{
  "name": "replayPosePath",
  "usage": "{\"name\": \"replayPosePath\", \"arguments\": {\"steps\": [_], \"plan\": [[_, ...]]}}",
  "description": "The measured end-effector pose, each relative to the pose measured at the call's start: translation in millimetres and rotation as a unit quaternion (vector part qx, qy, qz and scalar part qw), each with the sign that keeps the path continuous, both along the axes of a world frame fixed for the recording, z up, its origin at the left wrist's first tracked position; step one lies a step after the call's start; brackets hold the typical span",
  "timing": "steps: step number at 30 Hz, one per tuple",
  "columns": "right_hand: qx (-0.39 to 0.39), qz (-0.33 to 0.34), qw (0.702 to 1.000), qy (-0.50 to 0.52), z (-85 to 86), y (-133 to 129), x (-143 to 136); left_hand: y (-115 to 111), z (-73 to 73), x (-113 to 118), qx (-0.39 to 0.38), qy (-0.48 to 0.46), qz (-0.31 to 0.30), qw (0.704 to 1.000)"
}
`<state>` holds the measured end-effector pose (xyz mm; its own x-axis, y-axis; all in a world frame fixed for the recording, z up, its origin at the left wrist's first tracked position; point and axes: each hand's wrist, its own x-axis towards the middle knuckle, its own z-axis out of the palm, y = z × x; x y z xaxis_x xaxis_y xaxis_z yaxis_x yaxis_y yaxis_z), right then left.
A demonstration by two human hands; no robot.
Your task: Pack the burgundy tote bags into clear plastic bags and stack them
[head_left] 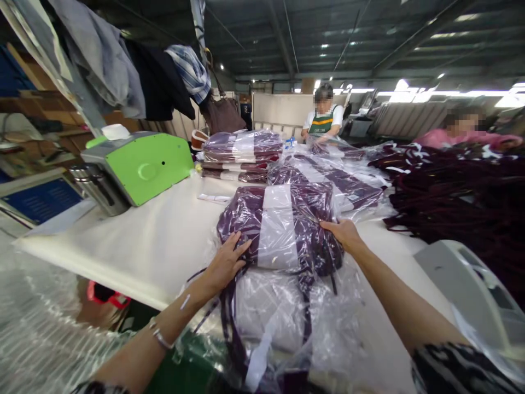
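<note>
Wrapped purple bag being handled with both hands

The wrapped purple bag (pixel 305 221) is being supported on the white table (pixel 168 235), mid-view, with a white band (pixel 279 230) running across its middle. Its left side is being pressed by the left hand (pixel 225 264): palm down, fingers spread, nothing gripped. Its right side is being pinched by the right hand (pixel 346 235), thumb and forefinger nearly together, other fingers curled; whether plastic alone or a strap too is being caught can't be told from here. Straps (pixel 229 323) and loose clear plastic (pixel 336 323) are trailing toward the wearer. Just behind, a stack of wrapped bags (pixel 241 148) is being supported on the table. Left: green-sided machine (pixel 153 164), steel flask (pixel 104 189) standing beside it. Right: dark pile (pixel 451 191), grey device (pixel 471 290). Farther back, a green apron (pixel 321 123) is being worn by a co-worker.
</note>
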<state>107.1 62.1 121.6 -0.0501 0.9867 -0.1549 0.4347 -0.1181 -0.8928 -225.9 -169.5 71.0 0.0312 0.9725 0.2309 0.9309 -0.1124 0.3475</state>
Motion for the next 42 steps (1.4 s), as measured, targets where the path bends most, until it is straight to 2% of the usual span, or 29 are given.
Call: {"name": "replayPosePath", "arguments": {"steps": [2,4,6,7,9,11,13,15,17,20,22,23,24,26,28,29,31,33,35,37,40,42], "plan": [[0.023,-0.035,0.997,-0.064,14.7,17,2,25,6.9,8,-0.003,-0.025,-0.006,1.000],[0.070,-0.062,0.986,-0.139,25.6,23,2,44,13.7,11,-0.006,-0.046,-0.015,0.999],[0.177,-0.044,0.957,-0.226,27.7,11,-5,48,17.4,9,-0.008,-0.063,-0.032,0.997],[0.240,-0.010,0.934,-0.265,24.8,-2,-11,43,17.9,5,-0.011,-0.068,-0.043,0.997],[0.331,0.107,0.886,-0.308,12.4,-37,-26,19,17.6,-5,-0.024,-0.068,-0.058,0.996],[0.347,0.243,0.850,-0.312,-5.0,-79,-40,-20,17.8,-17,-0.053,-0.056,-0.051,0.996],[0.339,0.342,0.817,-0.318,-21.9,-114,-48,-67,20.8,-27,-0.085,-0.044,-0.017,0.995],[0.332,0.379,0.799,-0.328,-34.5,-134,-49,-113,26.5,-35,-0.107,-0.032,0.041,0.993],[0.326,0.387,0.797,-0.331,-40.7,-139,-48,-152,32.9,-40,-0.116,-0.019,0.117,0.986],[0.300,0.391,0.809,-0.319,-35.2,-131,-52,-190,38.7,-42,-0.101,-0.030,0.255,0.961],[0.296,0.388,0.819,-0.301,-22.0,-128,-64,-202,37.5,-39,-0.089,-0.090,0.335,0.934],[0.301,0.387,0.823,-0.288,-13.3,-130,-73,-206,34.8,-36,-0.088,-0.137,0.353,0.921],[0.309,0.390,0.824,-0.272,-3.8,-136,-82,-208,30.5,-31,-0.089,-0.191,0.352,0.912],[0.325,0.416,0.816,-0.238,14.6,-158,-99,-209,17.7,-18,-0.090,-0.292,0.308,0.901],[0.340,0.471,0.787,-0.205,27.5,-195,-111,-206,1.5,-4,-0.058,-0.358,0.288,0.886],[0.351,0.505,0.764,-0.195,30.3,-216,-115,-202,-6.3,2,-0.028,-0.375,0.299,0.877],[0.383,0.560,0.709,-0.191,27.6,-256,-119,-194,-17.8,12,0.044,-0.382,0.342,0.858],[0.419,0.572,0.673,-0.208,17.0,-285,-120,-188,-20.5,16,0.100,-0.359,0.377,0.848],[0.447,0.545,0.671,-0.228,5.5,-297,-120,-188,-14.5,16,0.127,-0.339,0.385,0.849],[0.463,0.512,0.683,-0.237,-0.3,-295,-121,-193,-4.1,15,0.145,-0.334,0.378,0.851],[0.474,0.475,0.715,-0.197,5.1,-284,-123,-204,6.0,13,0.178,-0.311,0.365,0.859],[0.462,0.455,0.747,-0.145,14.2,-284,-123,-210,2.8,9,0.205,-0.285,0.370,0.860]]}}
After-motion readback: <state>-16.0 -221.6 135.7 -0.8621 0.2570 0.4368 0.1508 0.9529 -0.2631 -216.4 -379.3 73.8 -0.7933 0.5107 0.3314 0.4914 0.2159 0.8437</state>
